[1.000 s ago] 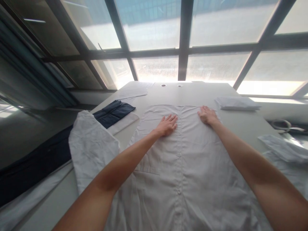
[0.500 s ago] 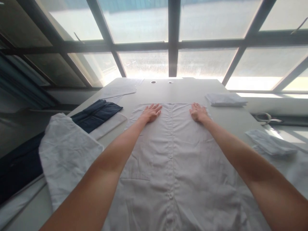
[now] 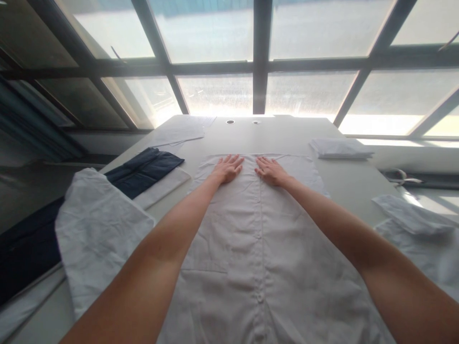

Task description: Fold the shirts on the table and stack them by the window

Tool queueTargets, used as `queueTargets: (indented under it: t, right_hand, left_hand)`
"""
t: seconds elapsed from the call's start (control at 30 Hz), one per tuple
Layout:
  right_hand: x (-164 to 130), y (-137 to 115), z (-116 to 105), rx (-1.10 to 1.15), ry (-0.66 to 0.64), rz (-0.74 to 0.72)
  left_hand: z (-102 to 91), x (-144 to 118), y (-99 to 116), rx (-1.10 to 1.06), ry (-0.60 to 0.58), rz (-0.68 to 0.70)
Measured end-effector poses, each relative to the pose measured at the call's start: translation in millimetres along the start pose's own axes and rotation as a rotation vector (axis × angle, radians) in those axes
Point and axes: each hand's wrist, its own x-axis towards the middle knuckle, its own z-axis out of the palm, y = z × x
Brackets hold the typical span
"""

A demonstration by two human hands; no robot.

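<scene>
A white button-front shirt (image 3: pixel 251 248) lies spread flat on the pale table (image 3: pixel 279 136), its button strip running away from me down the middle. My left hand (image 3: pixel 228 168) rests palm down on the shirt near its far hem, just left of the button strip. My right hand (image 3: pixel 269 170) lies flat on the cloth just right of the strip, fingers spread. Neither hand grips anything. The shirt's left sleeve (image 3: pixel 100 229) spreads out over the table's left side.
A dark navy garment (image 3: pixel 143 169) lies at the left on a white cloth. A folded white cloth (image 3: pixel 340 148) sits at the far right, more white fabric (image 3: pixel 412 217) at the near right. Papers (image 3: pixel 182 131) lie at the far left. Large windows stand behind the table.
My left hand slid farther away up the shirt toward the hem. My right hand then moved left, from the shirt's right part to beside the button strip.
</scene>
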Motion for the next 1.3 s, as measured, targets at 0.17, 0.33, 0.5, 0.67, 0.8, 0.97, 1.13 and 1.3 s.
queueTargets:
  t: [0.17,0.33,0.5,0.67,0.8,0.97,1.13,1.3]
  right_hand:
    - [6.6,3.5,-2.2,-0.014,0.029,0.113]
    - [5.3,-3.0,-2.8,-0.008,0.012,0.125]
    - [6.1,-0.2,-2.9,-0.024,0.000,0.128]
    - [7.3,-0.3,-2.5,-0.040,0.005,0.126]
    - [6.7,-1.2,-2.9,-0.038,0.000,0.131]
    - [6.3,-0.7,-2.8,-0.034,0.003,0.131]
    - [5.4,-1.1,-3.9,-0.029,0.008,0.131]
    - [2.2,-4.8,0.2,-0.041,0.150,0.262]
  left_hand:
    - [-3.7,5.2,5.6,0.015,-0.075,0.033]
    - [4.9,11.9,39.5,-0.016,-0.040,0.280]
    - [4.5,24.6,39.1,-0.033,-0.030,0.274]
    - [-1.0,28.3,18.0,-0.012,-0.050,0.161]
    - [-0.2,11.9,-14.8,-0.004,-0.037,0.105]
    - [-12.6,-10.1,-60.3,0.071,-0.053,-0.206]
    - [-11.3,-11.6,-0.2,0.034,0.057,-0.120]
    - [9.6,-11.4,79.9,-0.059,0.057,0.052]
